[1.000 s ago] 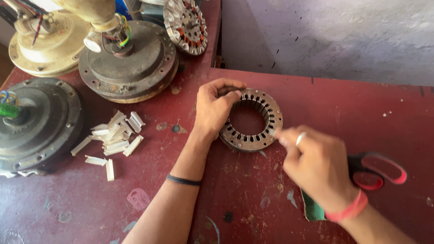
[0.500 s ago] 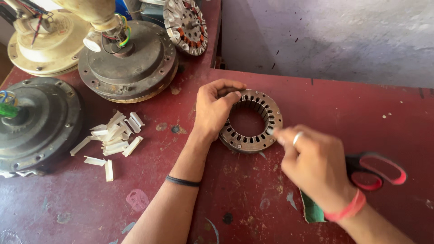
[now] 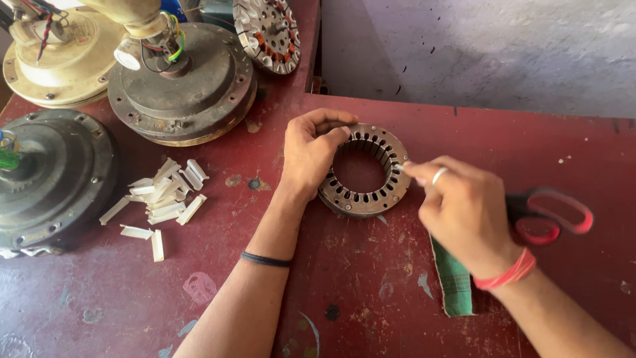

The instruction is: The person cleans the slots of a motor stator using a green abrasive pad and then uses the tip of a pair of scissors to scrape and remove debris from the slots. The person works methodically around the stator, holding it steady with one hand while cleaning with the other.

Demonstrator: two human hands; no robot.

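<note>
A round slotted metal stator ring (image 3: 363,199) lies flat on the dark red table (image 3: 371,285). My left hand (image 3: 310,154) grips its upper left rim, thumb and fingers curled over the edge. My right hand (image 3: 460,211), with a ring on one finger and a red band at the wrist, pinches a small white strip (image 3: 402,166) at the ring's right rim. A loose pile of white folded paper strips (image 3: 162,195) lies to the left of my left arm.
Red-handled scissors (image 3: 553,215) lie right of my right hand. A green cloth strip (image 3: 454,278) lies under my right wrist. Three fan motor housings stand at the left: dark (image 3: 53,179), brown (image 3: 182,89), cream (image 3: 56,63). A wound stator (image 3: 268,30) stands behind. A grey wall rises behind the table.
My right hand has moved up and left, from beside the ring to its right rim, with the white strip between its fingertips. My left hand has stayed on the ring.
</note>
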